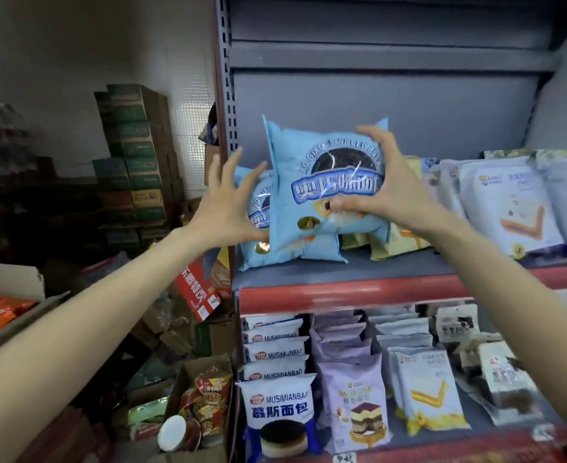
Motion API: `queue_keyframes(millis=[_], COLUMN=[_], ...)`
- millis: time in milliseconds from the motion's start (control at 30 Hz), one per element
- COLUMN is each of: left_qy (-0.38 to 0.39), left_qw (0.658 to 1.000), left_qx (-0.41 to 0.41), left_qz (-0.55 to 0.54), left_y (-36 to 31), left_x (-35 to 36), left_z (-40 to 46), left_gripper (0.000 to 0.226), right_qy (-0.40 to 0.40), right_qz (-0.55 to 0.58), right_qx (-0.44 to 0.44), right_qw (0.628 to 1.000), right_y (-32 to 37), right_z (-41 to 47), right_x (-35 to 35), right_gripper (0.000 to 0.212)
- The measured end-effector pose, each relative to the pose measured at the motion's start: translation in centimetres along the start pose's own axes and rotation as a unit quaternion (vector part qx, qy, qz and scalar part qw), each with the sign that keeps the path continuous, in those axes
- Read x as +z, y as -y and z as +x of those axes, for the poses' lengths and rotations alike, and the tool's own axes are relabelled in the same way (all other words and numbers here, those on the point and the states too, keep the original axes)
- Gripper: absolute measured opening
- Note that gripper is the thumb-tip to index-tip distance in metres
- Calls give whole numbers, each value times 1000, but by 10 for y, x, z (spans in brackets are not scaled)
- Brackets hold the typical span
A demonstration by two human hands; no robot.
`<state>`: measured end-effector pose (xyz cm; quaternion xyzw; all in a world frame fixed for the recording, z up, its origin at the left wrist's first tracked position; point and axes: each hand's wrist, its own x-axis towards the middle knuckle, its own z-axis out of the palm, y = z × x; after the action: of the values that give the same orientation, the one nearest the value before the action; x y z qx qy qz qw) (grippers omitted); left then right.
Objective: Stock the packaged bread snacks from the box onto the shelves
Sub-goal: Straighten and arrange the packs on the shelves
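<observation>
both bare forearms reach up to the upper shelf (392, 265). right hand (380, 192) grips a light blue bread packet (309, 208) standing upright there, fingers curled round it. left hand (227, 202), fingers spread wide, hovers beside a second blue packet (258, 208) behind.

Bare shelf front (392, 265), seemingly, before leaning packs (295, 208)
</observation>
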<state>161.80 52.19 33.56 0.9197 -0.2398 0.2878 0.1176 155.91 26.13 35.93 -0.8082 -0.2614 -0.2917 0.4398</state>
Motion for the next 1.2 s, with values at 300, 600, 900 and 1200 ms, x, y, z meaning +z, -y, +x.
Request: queue_keyframes(millis=[300,600,900,1200], left_qy=[50,12,14,-4], left_qw=[845,870,868,816], left_qx=[-116,-140,-135,-266], left_qz=[-520,-472,-478,-513], left_y=[-4,-30,-31,50], left_x=[-41,-23,-27,-32], left_z=[-22,-17,-26,13], left_gripper=[105,148,130,73], right_qy=[-48,17,-17,-21], right_qz=[-92,-115,86,-305], right_qx=[-47,42,32,-135], right_qw=[993,992,996,942], right_y=[1,11,13,30], right_z=[-58,-36,-35,-29], right_x=[41,60,40,46], right_gripper=[98,103,102,48])
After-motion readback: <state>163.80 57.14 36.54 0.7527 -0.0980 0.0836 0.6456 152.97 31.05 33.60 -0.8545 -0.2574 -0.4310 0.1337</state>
